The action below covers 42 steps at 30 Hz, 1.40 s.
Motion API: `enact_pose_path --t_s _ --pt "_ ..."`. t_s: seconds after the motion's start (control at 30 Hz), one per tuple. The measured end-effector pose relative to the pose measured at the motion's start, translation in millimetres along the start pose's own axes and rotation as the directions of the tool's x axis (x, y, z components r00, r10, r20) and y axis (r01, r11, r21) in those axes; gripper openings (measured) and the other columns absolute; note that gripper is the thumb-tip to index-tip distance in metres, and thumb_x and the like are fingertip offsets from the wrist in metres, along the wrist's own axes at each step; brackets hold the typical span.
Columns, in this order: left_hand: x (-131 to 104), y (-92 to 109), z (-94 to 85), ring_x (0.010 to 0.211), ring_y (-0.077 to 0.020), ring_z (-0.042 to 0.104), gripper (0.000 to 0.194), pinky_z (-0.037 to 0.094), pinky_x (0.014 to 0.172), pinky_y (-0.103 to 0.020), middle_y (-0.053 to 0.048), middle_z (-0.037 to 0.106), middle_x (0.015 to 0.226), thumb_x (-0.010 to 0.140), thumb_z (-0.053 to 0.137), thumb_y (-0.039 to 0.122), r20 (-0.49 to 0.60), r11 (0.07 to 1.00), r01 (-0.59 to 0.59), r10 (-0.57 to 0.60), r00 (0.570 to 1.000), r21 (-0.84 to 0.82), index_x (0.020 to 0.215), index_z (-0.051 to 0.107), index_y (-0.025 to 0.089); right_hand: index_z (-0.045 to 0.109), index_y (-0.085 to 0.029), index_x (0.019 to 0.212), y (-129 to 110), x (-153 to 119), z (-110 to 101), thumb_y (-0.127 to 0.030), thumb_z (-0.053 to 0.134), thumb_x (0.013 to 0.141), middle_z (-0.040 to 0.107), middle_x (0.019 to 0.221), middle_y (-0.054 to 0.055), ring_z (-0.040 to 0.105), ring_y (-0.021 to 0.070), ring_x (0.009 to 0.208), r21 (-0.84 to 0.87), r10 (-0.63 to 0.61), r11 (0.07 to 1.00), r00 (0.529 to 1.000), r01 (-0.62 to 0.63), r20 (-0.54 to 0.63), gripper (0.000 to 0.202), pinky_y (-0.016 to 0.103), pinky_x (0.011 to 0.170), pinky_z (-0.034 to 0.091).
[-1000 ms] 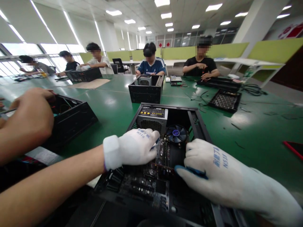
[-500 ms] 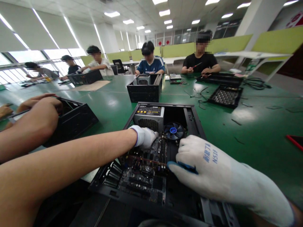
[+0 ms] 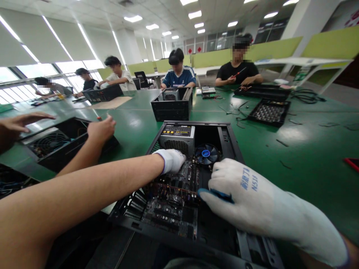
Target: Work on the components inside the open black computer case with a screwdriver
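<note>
An open black computer case [image 3: 238,149] lies in front of me, with a motherboard [image 3: 183,215] inside. My left hand [image 3: 172,160], in a white glove, reaches into it with fingers closed, just below the silver power supply [image 3: 178,144]; what the fingertips grip is hidden. Over the right side of the case is my right hand [image 3: 241,194], also gloved, its fingers curled inward and the blue-tipped thumb beside the board's right edge. Whatever lies within those fingers cannot be seen. A cooling fan [image 3: 206,154] with a blue hub sits between the hands, beyond them.
To my left, a co-worker's hands [image 3: 101,129] are over another open case [image 3: 70,149]. Across the green table [image 3: 134,123] stands a further case [image 3: 171,108], with people seated behind. Cables and a black tray [image 3: 269,114] lie at the right.
My hands stay nearly in place. At the left, the co-worker's hands have moved apart, uncovering the fan in that case. The view has shifted slightly.
</note>
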<state>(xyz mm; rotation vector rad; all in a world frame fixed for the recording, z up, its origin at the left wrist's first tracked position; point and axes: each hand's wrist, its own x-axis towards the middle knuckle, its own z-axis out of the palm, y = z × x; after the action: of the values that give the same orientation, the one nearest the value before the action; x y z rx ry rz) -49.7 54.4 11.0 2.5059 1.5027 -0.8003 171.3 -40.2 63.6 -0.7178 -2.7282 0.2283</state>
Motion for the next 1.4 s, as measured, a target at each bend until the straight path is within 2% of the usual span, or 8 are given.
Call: enact_pose_path --t_s 0.13,0.33,0.5,0.67,0.8,0.93,1.2,1.4 --pt "2 0 -1.0 0.115 -0.0316 0.072 0.04 0.057 0.1 -0.036 -0.017 0.076 0.122 0.075 0.078 0.021 0.014 1.0 -0.022 0.022 1.0 0.002 0.115 0.075 0.015 0.064 -0.02 0.07 1 0 0 -0.04 0.053 0.103 0.066 0.073 0.003 0.056 0.0153 0.069 -0.004 -0.003 1.0 1.0 0.003 0.009 0.04 0.032 0.069 0.036" --pt "3 0 -0.4 0.114 -0.0307 0.073 0.042 0.057 0.098 -0.035 -0.016 0.076 0.122 0.077 0.077 0.022 -0.001 0.998 -0.061 0.061 0.998 -0.007 0.118 0.074 0.016 0.063 -0.02 0.071 1 0 0 -0.04 0.053 0.103 0.066 0.075 0.004 0.055 0.0155 0.07 -0.001 0.005 1.0 1.0 -0.004 0.009 0.039 0.032 0.069 0.036" --pt "4 -1 0.7 0.114 -0.0314 0.072 0.039 0.057 0.098 -0.036 -0.016 0.076 0.123 0.079 0.076 0.022 -0.003 0.997 -0.075 0.075 0.997 -0.001 0.117 0.074 0.016 0.062 -0.02 0.071 0 0 -1 -0.034 0.055 0.102 0.065 0.075 0.002 0.053 0.014 0.069 0.06 -0.003 0.998 0.997 0.007 -0.073 0.035 0.031 0.068 0.036" --pt "5 0 -0.3 0.114 -0.0298 0.072 0.038 0.056 0.097 -0.034 -0.015 0.076 0.123 0.081 0.076 0.022 0.008 0.997 -0.075 0.075 0.997 0.017 0.118 0.074 0.016 0.055 -0.021 0.068 6 -3 -3 -0.038 0.053 0.103 0.06 0.069 0.0 0.05 0.0148 0.066 0.087 0.095 0.993 0.973 -0.078 -0.211 0.039 0.032 0.066 0.036" --pt "3 1 -2.7 0.116 -0.0316 0.071 0.04 0.056 0.1 -0.036 -0.017 0.075 0.125 0.081 0.077 0.023 0.018 0.996 -0.081 0.081 0.997 0.032 0.12 0.073 0.014 0.057 -0.022 0.069 16 -3 -1 -0.041 0.052 0.103 0.061 0.07 0.001 0.051 0.0156 0.065 0.102 0.169 0.984 0.943 -0.145 -0.287 0.039 0.033 0.065 0.037" --pt "3 2 -3.6 0.117 -0.0316 0.071 0.041 0.055 0.101 -0.036 -0.017 0.074 0.126 0.083 0.076 0.027 0.023 0.995 -0.087 0.086 0.996 0.04 0.122 0.073 0.014 0.058 -0.022 0.069 19 -2 0 -0.042 0.052 0.103 0.062 0.069 0.001 0.051 0.016 0.064 0.113 0.204 0.978 0.933 -0.178 -0.296 0.04 0.033 0.065 0.037" --pt "5 -2 0.2 0.118 -0.0313 0.07 0.044 0.055 0.101 -0.034 -0.016 0.073 0.127 0.082 0.076 0.03 0.001 0.996 -0.081 0.081 0.997 0.043 0.123 0.072 0.016 0.057 -0.022 0.067 17 -2 -1 -0.039 0.054 0.102 0.061 0.069 0.001 0.052 0.0154 0.065 0.119 0.203 0.977 0.929 -0.175 -0.308 0.039 0.032 0.065 0.037" --pt "7 -4 3.3 0.115 -0.0334 0.071 0.047 0.057 0.098 -0.038 -0.017 0.074 0.126 0.079 0.079 0.034 0.009 0.996 -0.07 0.07 0.998 0.05 0.122 0.072 0.016 0.055 -0.022 0.067 18 -2 0 -0.039 0.055 0.102 0.061 0.068 0.0 0.051 0.0154 0.065 0.131 0.187 0.98 0.931 -0.153 -0.314 0.039 0.032 0.065 0.036"
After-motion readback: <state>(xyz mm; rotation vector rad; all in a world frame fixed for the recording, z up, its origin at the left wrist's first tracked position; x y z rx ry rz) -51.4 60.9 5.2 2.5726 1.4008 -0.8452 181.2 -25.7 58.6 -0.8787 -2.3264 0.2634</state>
